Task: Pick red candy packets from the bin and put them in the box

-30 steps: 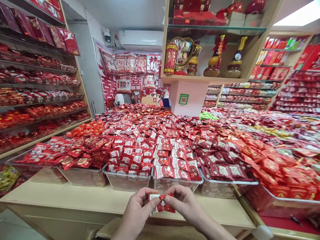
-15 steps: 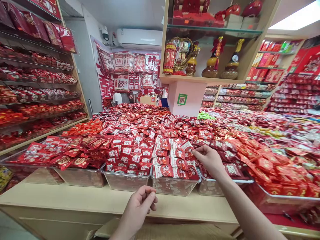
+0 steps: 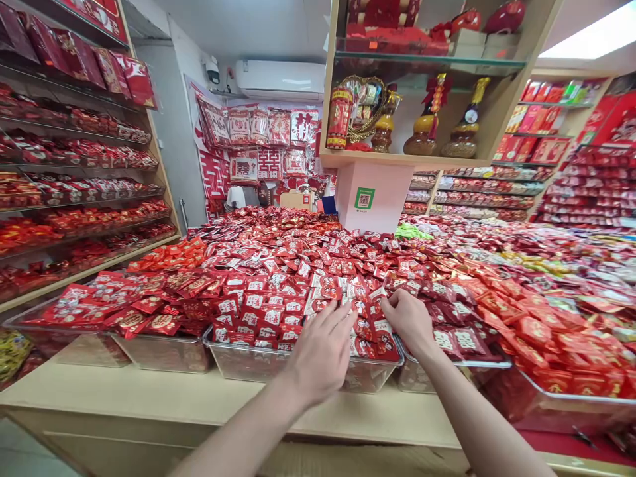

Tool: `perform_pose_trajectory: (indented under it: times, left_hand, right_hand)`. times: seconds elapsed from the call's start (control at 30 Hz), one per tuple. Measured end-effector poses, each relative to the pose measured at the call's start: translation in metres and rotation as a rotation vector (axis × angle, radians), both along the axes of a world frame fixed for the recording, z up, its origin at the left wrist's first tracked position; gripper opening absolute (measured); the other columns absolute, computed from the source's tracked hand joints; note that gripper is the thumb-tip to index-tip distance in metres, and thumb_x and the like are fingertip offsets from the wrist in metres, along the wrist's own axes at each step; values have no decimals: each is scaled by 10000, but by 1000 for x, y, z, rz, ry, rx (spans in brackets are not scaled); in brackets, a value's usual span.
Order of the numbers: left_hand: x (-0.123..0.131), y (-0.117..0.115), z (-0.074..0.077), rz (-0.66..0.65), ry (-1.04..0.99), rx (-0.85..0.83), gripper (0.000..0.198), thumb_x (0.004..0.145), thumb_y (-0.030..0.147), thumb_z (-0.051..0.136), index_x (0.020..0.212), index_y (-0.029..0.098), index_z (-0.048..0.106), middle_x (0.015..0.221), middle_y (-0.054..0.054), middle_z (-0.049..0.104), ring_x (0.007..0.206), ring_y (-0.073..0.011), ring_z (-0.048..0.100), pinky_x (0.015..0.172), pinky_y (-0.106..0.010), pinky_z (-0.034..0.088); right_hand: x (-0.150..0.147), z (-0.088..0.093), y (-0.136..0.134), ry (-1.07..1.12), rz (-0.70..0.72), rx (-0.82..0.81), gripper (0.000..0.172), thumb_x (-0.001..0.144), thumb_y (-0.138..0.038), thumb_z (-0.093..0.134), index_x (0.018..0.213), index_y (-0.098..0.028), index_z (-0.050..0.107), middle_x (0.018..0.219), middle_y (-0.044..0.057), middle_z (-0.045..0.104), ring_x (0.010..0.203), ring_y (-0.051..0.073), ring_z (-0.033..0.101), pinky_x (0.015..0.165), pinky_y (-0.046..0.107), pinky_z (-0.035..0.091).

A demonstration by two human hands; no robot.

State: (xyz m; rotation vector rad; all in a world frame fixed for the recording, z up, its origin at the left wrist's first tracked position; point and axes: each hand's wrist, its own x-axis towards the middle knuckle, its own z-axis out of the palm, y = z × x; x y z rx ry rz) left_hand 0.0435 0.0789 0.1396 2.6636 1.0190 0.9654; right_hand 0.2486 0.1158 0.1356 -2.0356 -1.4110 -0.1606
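Observation:
My left hand (image 3: 322,351) reaches over a clear plastic bin (image 3: 370,377), its fingers stretched out and lying on rows of small red-and-white packets (image 3: 322,291). It hides several packets and part of the bin's front. On the right side of the same bin, my right hand (image 3: 410,321) has thumb and forefinger pinched at the edge of a small red-and-white packet (image 3: 377,295). That packet leans among others printed with a cartoon figure. Between the two hands, more packets show in upright columns.
A bin of red packets (image 3: 258,324) adjoins on the left, and dark red packets (image 3: 460,341) lie to the right. Orange-red packets (image 3: 556,338) heap at far right. The wooden counter edge (image 3: 163,397) runs in front. A display cabinet (image 3: 427,159) overhangs the back.
My left hand has moved up and forward from before the bin onto the packets, its fingers straightening. My right hand stays at the packet's edge. The view has shifted slightly.

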Motion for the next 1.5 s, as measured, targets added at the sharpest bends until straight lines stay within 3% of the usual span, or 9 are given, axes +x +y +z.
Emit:
perform_pose_trajectory:
  times: [0.1, 0.17, 0.33, 0.47, 0.67, 0.87, 1.27, 1.4, 1.5]
  left_hand:
    - [37, 45, 9, 98, 295, 26, 517, 833, 332, 307, 1332, 212, 247, 1435, -19, 240, 1325, -247, 121, 1054, -528, 172]
    - [52, 70, 5, 126, 354, 11, 521, 827, 362, 299, 1322, 199, 276, 1433, -31, 245, 1320, -273, 129, 1042, -569, 142]
    - [55, 94, -6, 158, 393, -15, 532, 819, 397, 305, 1313, 200, 293, 1425, -45, 267, 1313, -294, 147, 1033, -583, 116]
    - [47, 94, -3, 169, 417, -42, 538, 809, 435, 330, 1306, 233, 290, 1425, -43, 271, 1295, -294, 212, 1031, -577, 127]
    - [43, 97, -2, 162, 414, -45, 552, 807, 423, 353, 1293, 166, 308, 1393, -97, 330, 1267, -321, 260, 1007, -586, 183]
    - [41, 95, -1, 126, 415, -50, 509, 817, 398, 342, 1292, 218, 307, 1403, -68, 316, 1267, -326, 259, 985, -582, 245]
    - [46, 90, 3, 118, 388, -4, 477, 803, 399, 404, 1251, 238, 373, 1402, -116, 300, 1275, -347, 232, 978, -614, 203]
    - [40, 70, 18, 125, 361, 46, 406, 780, 293, 459, 1181, 228, 458, 1355, -123, 373, 1248, -334, 288, 968, -590, 242]
    - [29, 34, 24, -46, 297, 139, 296, 802, 230, 415, 1069, 217, 542, 1221, -80, 520, 1143, -225, 429, 970, -445, 316]
  right_hand:
    - [-3, -2, 0, -33, 3, 1, 219, 748, -364, 415, 603, -205, 455, 647, 37, 606, 624, 176, 537, 519, 258, 275]
    - [-4, -3, 0, -45, 12, 3, 221, 756, -355, 410, 600, -203, 445, 651, 39, 608, 624, 174, 538, 526, 260, 277]
    - [-1, -6, -2, -2, 24, 15, 216, 754, -340, 420, 584, -207, 429, 631, 26, 602, 605, 164, 524, 519, 255, 272]
    - [4, -9, -3, 27, 56, 36, 206, 745, -320, 437, 573, -210, 413, 618, 21, 590, 601, 158, 515, 523, 252, 275]
    - [5, -12, -2, 23, 43, 85, 154, 751, -307, 438, 629, -212, 433, 642, 18, 592, 608, 161, 518, 537, 254, 278]
    - [3, -19, 0, 31, 128, 72, 155, 766, -313, 427, 659, -209, 467, 715, 29, 621, 657, 171, 542, 565, 260, 306]
    - [8, -27, 1, 103, 174, 102, 197, 778, -367, 413, 752, -201, 517, 795, 43, 635, 758, 190, 575, 651, 280, 379]
    - [9, -29, 3, 140, 176, 92, 199, 757, -380, 441, 762, -198, 522, 737, 41, 644, 699, 191, 591, 610, 281, 393]
    - [9, -30, 3, 159, 188, 99, 195, 753, -373, 446, 772, -195, 525, 737, 46, 648, 703, 194, 599, 621, 287, 403]
